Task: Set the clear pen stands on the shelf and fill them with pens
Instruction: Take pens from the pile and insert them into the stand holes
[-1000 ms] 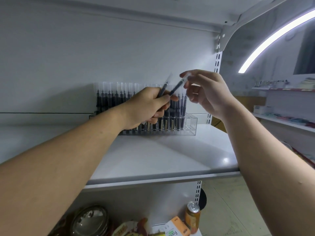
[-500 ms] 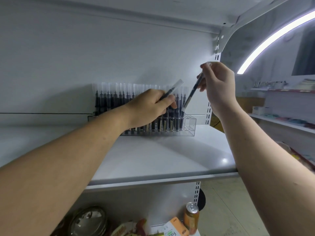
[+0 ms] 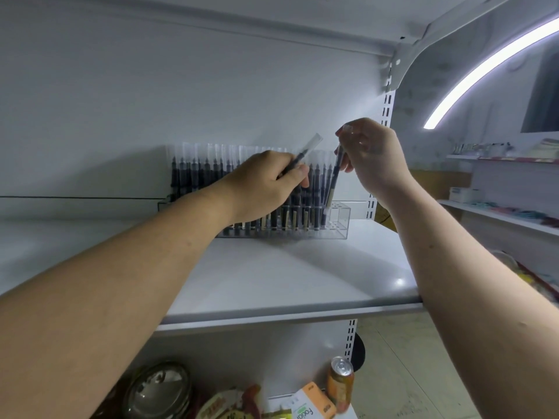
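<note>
While your left hand (image 3: 266, 182) grips a spare pen (image 3: 306, 150), aim the pen (image 3: 332, 182) pinched in your right hand (image 3: 375, 158) upright into the right end of the stand (image 3: 340, 219).

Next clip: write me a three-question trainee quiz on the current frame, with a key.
1. True or false: the left hand is empty.
2. The right hand holds its pen: A) flat on the shelf; B) tip-down at the open end of the stand; C) above the lamp.
3. Fill in: the stand rests on the white ____.

Key: 1 false; 2 B; 3 shelf.
</note>
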{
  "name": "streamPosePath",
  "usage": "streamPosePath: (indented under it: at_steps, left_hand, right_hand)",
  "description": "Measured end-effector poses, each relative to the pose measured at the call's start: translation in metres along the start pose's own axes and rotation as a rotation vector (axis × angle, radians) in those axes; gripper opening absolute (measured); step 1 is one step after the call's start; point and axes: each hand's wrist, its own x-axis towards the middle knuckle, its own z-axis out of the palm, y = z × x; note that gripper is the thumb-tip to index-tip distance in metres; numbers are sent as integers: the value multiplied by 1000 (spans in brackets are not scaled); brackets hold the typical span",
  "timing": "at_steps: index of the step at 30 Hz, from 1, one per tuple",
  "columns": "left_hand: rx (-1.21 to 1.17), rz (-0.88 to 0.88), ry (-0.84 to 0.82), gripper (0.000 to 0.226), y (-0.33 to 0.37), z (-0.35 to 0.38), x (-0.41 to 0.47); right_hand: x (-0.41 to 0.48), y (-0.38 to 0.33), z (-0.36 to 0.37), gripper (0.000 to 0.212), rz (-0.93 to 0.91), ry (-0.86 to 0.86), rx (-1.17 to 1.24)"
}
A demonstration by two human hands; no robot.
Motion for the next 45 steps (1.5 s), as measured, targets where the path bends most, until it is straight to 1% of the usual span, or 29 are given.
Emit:
streamPosePath:
  at_steps: [5,9,12,16,20,24,26,27,28,29,30,31,33,35,36,37,40,42,43,45]
  left_hand:
    - [43,6,11,32,2,0,-1]
    - [62,5,16,32,2,0,-1]
    - [70,7,14,32,2,0,-1]
    - [78,3,8,33,2,0,-3]
    - [85,-2,1,33,4,0,-4]
    - [91,3,-6,32,6,0,-5]
    - [95,3,-12,33,6,1,-4]
    - [96,1,-15,34,7,1,-4]
    - [94,-3,-18,36,7,2,-3]
    - [87,-8,-19,37,8,2,-2]
    - [78,-10,-17,38,8,3,-2]
    - [71,-12,-14,39,8,3,-1]
    - [65,-13,-7,41,9,4,1]
    - [70,-9,-3,42,8,4,3]
    - [75,-6,-4,42,7,4,3]
    - [82,-5,-9,42,7,4,3]
    - [111,16,-32,43,7,5,3]
    - [122,68,-31,43,8,5,1]
    - [133,100,-35,40,8,5,0]
    - [171,156,-46,29,8,4,-1]
  right_hand:
    - [-6,-2,0,19,23,-155,-69]
    - [-7,-1,-2,21,43,-173,-87]
    - [-6,-1,-4,16,88,-182,-81]
    - [-9,-3,-3,9,142,-248,-110]
    - [-9,-2,-3,8,145,-238,-108]
    - [-10,3,-2,20,107,-211,-137]
    - [-6,3,-2,19,80,-113,-116]
    - [-4,1,-3,14,50,-45,-88]
    - [-3,-2,-4,7,32,7,-22]
    - [-2,-6,-4,7,41,25,92]
    - [-3,-10,-5,13,80,3,240]
    - [-4,-14,-6,17,139,-56,388]
    - [-7,-20,-10,19,226,-269,579]
    - [-10,-22,-13,17,229,-485,640]
    - [-11,-23,-13,13,219,-541,647]
    - [-12,-23,-13,10,215,-561,654]
    - [-10,-21,-11,15,236,-526,689]
    - [-7,-20,-10,15,239,-459,713]
    - [-6,-20,-11,16,247,-390,729]
    - [-2,-18,-12,15,275,-196,771]
